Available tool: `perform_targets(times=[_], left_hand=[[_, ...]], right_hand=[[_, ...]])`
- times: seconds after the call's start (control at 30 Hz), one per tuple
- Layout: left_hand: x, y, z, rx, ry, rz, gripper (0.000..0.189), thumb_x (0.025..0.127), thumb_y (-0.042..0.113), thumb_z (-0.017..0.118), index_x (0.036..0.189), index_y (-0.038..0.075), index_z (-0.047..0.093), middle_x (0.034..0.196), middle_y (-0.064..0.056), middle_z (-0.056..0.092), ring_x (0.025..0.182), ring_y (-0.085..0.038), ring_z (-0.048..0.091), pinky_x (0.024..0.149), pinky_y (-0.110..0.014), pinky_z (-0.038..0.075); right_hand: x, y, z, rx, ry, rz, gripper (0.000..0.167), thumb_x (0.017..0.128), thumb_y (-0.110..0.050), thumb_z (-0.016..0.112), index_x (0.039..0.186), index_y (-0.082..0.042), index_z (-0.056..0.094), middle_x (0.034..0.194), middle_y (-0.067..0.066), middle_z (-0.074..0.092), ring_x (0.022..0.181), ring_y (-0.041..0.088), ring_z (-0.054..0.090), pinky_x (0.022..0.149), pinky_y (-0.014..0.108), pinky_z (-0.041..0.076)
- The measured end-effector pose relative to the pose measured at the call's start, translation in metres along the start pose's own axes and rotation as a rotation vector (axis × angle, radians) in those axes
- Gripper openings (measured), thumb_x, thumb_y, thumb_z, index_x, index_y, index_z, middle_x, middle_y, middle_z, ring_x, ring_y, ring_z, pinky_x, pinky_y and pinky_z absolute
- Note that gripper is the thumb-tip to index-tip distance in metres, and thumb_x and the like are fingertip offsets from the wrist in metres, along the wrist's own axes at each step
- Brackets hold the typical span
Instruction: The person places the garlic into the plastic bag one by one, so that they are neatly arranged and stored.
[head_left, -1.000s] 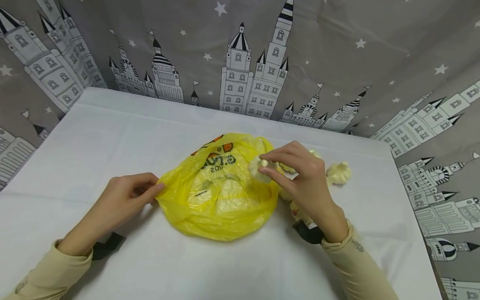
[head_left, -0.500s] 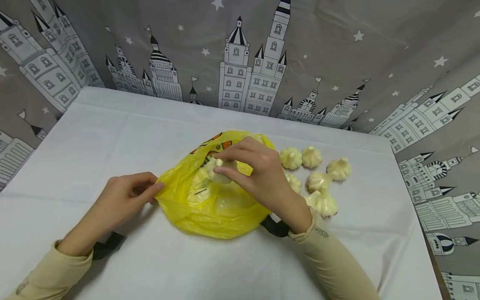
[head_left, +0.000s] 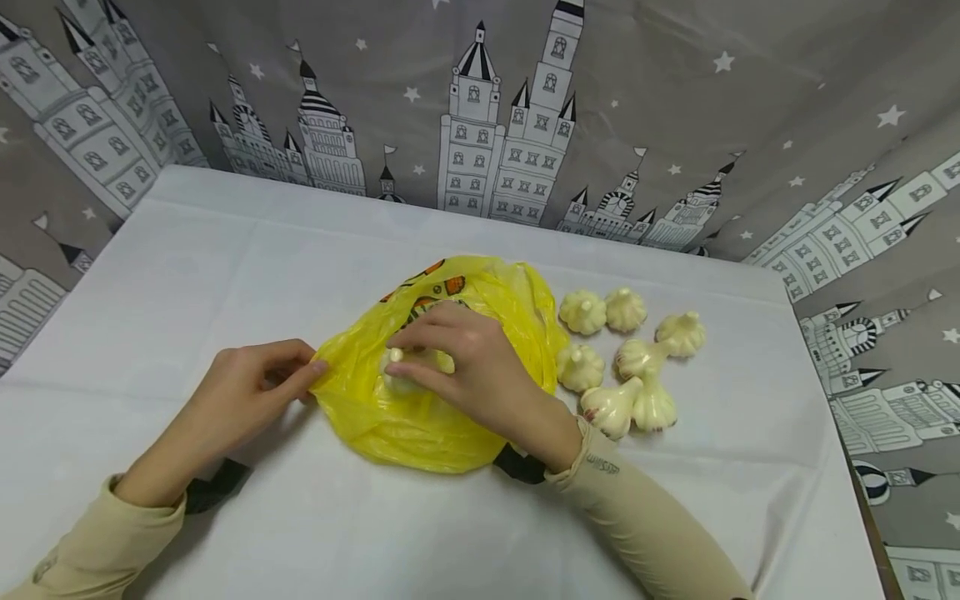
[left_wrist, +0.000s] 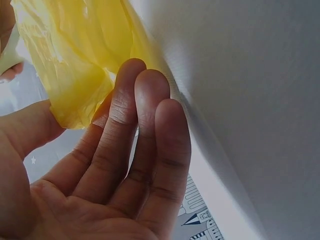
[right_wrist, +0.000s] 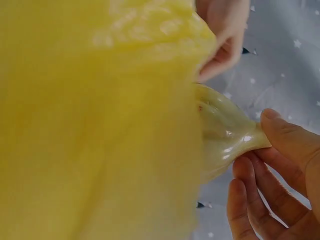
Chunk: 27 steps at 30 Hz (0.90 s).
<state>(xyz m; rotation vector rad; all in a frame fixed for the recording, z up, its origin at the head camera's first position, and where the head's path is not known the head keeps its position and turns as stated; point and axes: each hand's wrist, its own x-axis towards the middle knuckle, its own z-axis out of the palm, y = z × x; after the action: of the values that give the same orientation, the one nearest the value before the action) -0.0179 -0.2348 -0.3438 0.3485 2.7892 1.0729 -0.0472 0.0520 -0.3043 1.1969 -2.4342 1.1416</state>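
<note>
A yellow plastic bag [head_left: 431,446] lies spread in the middle of the table, its mouth gaping. My left hand [head_left: 251,392] pinches the bag's left edge between thumb and forefinger; in the left wrist view the other fingers extend beside the plastic [left_wrist: 75,55]. Over the bag's opening, my right hand [head_left: 476,358] holds a pale garlic bulb [right_wrist: 225,132] by its stem. The right wrist view shows the bulb's wide end partly hidden behind the yellow plastic [right_wrist: 100,130]. From the head, the right hand covers part of the bag's inside.
Several more garlic bulbs [head_left: 582,313] lie to the right of the bag, some touching one another. A white cloth [head_left: 262,267] covers the table. Behind it hangs a grey curtain [head_left: 645,75] printed with castles and stars.
My right hand has carried the garlic bulb leftward from the bag's right rim to over its opening, uncovering the loose bulbs at right. The left hand keeps its place on the bag's edge.
</note>
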Motion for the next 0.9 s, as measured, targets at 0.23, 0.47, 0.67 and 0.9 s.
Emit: perform_targets(times=[0.23,0.47,0.67,0.9], left_hand=[[0.001,0.002,-0.001,0.002,0.011,0.005,0.016,0.105,0.024,0.068,0.103,0.011,0.076,0.079,0.005,0.073,0.066,-0.01,0.064,0.057,-0.025,0.045],[0.003,0.004,0.0,0.008,0.007,-0.004,0.018,0.106,0.026,0.067,0.103,0.011,0.076,0.077,0.005,0.072,0.065,-0.01,0.063,0.058,-0.025,0.045],[0.005,0.007,0.001,0.021,-0.002,-0.02,0.019,0.106,0.027,0.067,0.102,0.011,0.075,0.076,0.006,0.071,0.067,-0.011,0.064,0.06,-0.025,0.046],[0.006,0.009,0.002,0.021,0.001,-0.013,0.019,0.106,0.028,0.067,0.101,0.012,0.075,0.074,0.007,0.071,0.066,-0.01,0.064,0.061,-0.025,0.046]], right_hand=[[0.0,0.002,0.015,-0.011,-0.073,-0.011,0.021,0.092,-0.024,0.084,0.106,-0.008,0.081,0.1,0.0,0.076,0.093,0.012,0.067,0.085,0.015,0.05],[-0.003,0.007,0.026,-0.022,-0.121,0.016,0.02,0.093,-0.023,0.083,0.107,-0.009,0.081,0.102,-0.001,0.076,0.096,0.011,0.067,0.087,0.015,0.051],[-0.005,0.011,0.027,-0.028,-0.131,0.034,0.022,0.093,-0.025,0.083,0.109,-0.01,0.081,0.103,-0.002,0.076,0.097,0.012,0.067,0.088,0.016,0.051],[-0.005,0.014,0.023,-0.04,-0.141,0.056,0.023,0.093,-0.027,0.083,0.11,-0.011,0.08,0.105,-0.002,0.076,0.099,0.011,0.067,0.091,0.018,0.051]])
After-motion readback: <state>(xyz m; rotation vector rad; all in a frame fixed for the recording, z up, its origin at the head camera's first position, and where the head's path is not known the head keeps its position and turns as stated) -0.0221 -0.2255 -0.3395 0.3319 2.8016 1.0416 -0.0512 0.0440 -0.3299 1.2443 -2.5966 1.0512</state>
